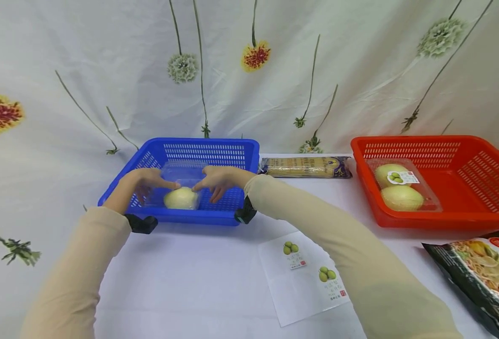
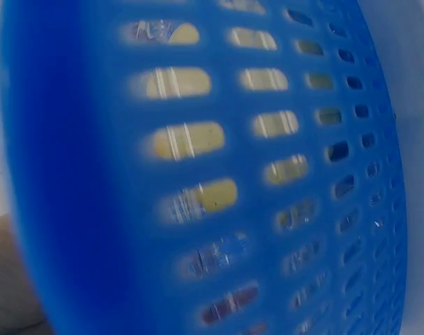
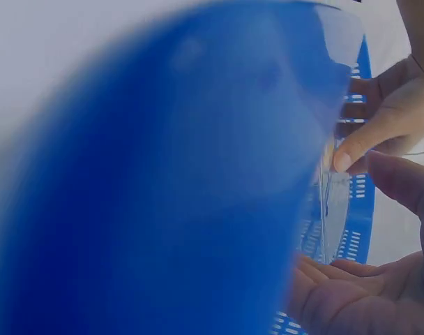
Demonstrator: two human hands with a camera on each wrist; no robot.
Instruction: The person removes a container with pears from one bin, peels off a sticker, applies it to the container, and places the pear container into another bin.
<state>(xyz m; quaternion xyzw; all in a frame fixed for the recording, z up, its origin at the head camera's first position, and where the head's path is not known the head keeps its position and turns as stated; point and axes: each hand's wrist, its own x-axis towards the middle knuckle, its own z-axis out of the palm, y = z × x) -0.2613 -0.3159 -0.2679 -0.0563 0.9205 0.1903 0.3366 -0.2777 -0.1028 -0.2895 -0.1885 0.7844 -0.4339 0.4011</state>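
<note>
Beige-sleeved hands (image 1: 142,180) (image 1: 221,180) frame pale fruit (image 1: 181,199), thumbs inward

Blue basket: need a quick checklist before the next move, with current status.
1. Clear container inside the blue basket: ok.
2. Both hands at it: ok; left hand and right hand reach in from either side.
3. Pale fruit in the container: ok, one visible; cannot tell whether more are hidden.
4. Lid closed: cannot tell; the plastic is too transparent.
5. Label on this container: not ok, none visible.
6. Labels available: ok, two on the white sheet.
</note>
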